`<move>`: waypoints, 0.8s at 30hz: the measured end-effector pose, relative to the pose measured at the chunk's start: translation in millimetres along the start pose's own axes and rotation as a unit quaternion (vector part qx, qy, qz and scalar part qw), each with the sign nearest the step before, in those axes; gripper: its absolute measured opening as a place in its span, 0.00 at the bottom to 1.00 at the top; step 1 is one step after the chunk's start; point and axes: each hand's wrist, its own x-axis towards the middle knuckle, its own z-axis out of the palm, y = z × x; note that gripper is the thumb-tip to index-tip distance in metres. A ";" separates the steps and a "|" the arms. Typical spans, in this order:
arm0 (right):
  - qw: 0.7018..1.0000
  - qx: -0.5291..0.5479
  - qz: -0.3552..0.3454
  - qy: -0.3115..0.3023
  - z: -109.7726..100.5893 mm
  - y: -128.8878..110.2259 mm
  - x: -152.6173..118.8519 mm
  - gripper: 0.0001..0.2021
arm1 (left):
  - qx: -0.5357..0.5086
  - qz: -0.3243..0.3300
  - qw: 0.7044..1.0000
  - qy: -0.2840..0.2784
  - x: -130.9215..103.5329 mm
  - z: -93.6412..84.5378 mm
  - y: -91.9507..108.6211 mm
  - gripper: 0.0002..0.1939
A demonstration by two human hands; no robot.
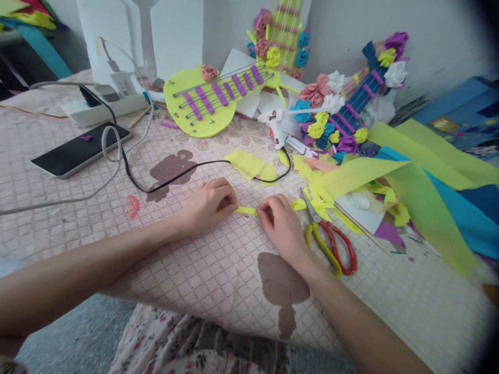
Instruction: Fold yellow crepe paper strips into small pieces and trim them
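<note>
Between my two hands runs a narrow yellow paper strip [247, 210], held just above or on the quilted cloth. My left hand [213, 203] pinches its left end between thumb and fingers. My right hand [281, 224] pinches it farther right, and a tail of yellow strip comes out beyond that hand. Scissors [325, 236] with one yellow and one red handle lie beside my right hand, blades pointing away from me. Cut yellow strips [319, 200] are heaped by the blades. Yellow paper pieces [249, 163] lie beyond my hands.
A white glue gun [276, 127] stands behind, its black cord [171, 179] crossing the cloth. Paper guitars, one yellow [202, 106] and one blue [356, 106], rest at the back. A phone [80, 150] and power strip [105, 106] lie left; green crepe paper [421, 197] spreads right.
</note>
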 end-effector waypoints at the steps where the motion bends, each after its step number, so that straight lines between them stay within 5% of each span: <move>1: 1.000 0.017 0.001 0.006 -0.9 -0.4 -0.7 0.03 | -0.007 -0.001 1.000 0.003 0.0 -0.7 0.4 0.04; 10: 0.987 0.151 0.046 0.028 -9.1 -6.2 -5.3 0.02 | -0.132 -0.075 0.988 -0.031 1.7 -12.1 9.0 0.06; 17: 0.992 0.123 -0.010 0.036 -7.6 -4.7 -5.9 0.08 | -0.083 -0.043 0.993 -0.068 0.8 -17.1 8.5 0.08; 24: 0.991 0.118 -0.043 0.040 -9.3 -7.0 -6.6 0.08 | -0.157 -0.052 0.979 -0.119 7.7 -10.1 12.2 0.15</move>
